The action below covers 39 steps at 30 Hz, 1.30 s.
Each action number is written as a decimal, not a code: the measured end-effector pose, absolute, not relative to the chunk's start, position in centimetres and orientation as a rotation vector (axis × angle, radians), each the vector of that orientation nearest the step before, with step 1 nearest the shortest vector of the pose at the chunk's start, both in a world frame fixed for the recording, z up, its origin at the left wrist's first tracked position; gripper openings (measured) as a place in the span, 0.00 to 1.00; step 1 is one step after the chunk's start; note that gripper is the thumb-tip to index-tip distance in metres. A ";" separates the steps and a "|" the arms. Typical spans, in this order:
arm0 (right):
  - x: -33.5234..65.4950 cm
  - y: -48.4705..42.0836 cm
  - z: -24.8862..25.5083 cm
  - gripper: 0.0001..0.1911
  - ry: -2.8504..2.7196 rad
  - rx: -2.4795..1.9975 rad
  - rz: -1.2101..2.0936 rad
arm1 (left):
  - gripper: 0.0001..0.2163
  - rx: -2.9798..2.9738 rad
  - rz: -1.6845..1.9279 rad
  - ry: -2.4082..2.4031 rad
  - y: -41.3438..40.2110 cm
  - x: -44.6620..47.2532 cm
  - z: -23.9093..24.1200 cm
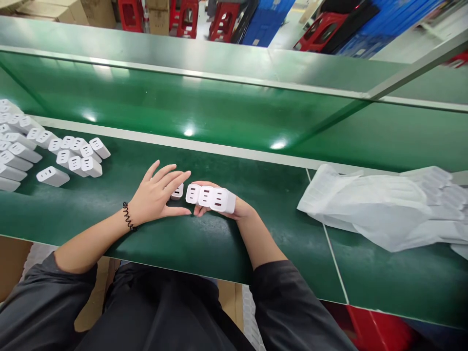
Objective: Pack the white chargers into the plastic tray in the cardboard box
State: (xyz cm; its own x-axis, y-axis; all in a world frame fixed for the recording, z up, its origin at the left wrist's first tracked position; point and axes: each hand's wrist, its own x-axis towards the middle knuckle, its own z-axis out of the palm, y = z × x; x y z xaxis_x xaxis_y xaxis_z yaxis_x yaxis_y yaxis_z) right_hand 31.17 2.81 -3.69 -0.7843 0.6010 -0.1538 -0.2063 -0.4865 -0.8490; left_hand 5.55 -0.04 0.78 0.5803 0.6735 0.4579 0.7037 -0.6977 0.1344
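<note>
In the head view, my right hand (241, 208) is closed round a row of three white USB chargers (221, 200), held side by side with their port faces towards me. Its fingers show only partly behind and below them. Just left of the row, my left hand (155, 195) hovers palm down, fingers spread and thumb stretched out. A single white charger (177, 192) shows between its thumb and fingers, partly covered by the fingers. Whether the hand touches that charger I cannot tell.
Many more white chargers (53, 176) stand and lie at the left of the green bench (175, 248). On the right lies a translucent white plastic bag (351, 204) with white pieces at its far end. A raised green ledge (183, 107) runs along the back.
</note>
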 end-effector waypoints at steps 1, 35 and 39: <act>31.0 2.6 -3.8 0.33 -1.239 -0.589 2.297 | 0.36 -2.755 -0.819 -1.149 -0.1 5.7 0.7; 32.3 3.4 -3.4 0.25 -1.406 -0.650 2.122 | 0.16 -2.730 -0.655 -1.080 0.8 5.4 -0.1; 32.0 3.2 -3.2 0.25 -1.397 -0.598 2.116 | 0.27 -2.768 -0.683 -1.077 0.5 5.7 0.1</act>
